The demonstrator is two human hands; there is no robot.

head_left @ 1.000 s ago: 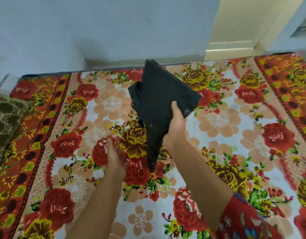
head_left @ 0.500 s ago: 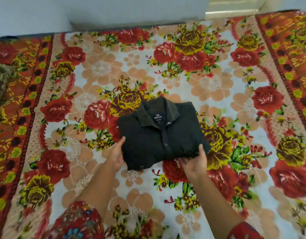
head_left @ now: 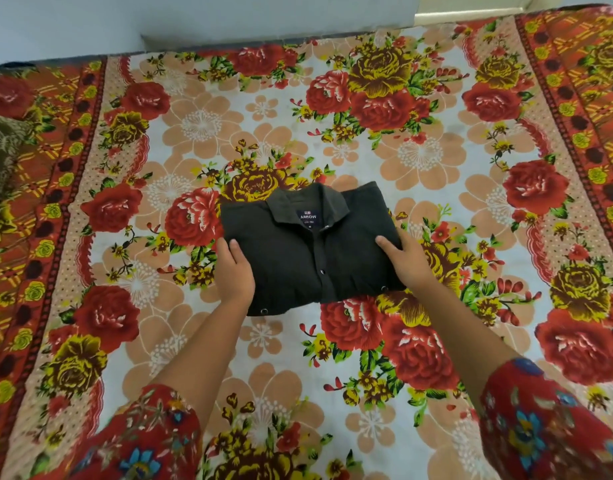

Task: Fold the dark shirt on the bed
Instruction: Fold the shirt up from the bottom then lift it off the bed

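A: What's changed in the head view?

B: Half a second back the hands pinched the shirt's (head_left: 308,247) near hem; now they've slid up onto its sides.

A: Gripping?

B: No. The left hand (head_left: 235,271) and right hand (head_left: 409,261) lie released, palms flat on the cloth.

A: And the shirt?

B: Folded, collar away from the person, mid-bed (head_left: 436,161), long axis running left to right between the hands, both equally near.

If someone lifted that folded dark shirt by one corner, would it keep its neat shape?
Probably not. The dark shirt is soft cloth, so it would likely droop and unfold. Both hands, left hand and right hand, flank it, suggesting it needs support. It looks light, and would probably slide on the bedsheet.
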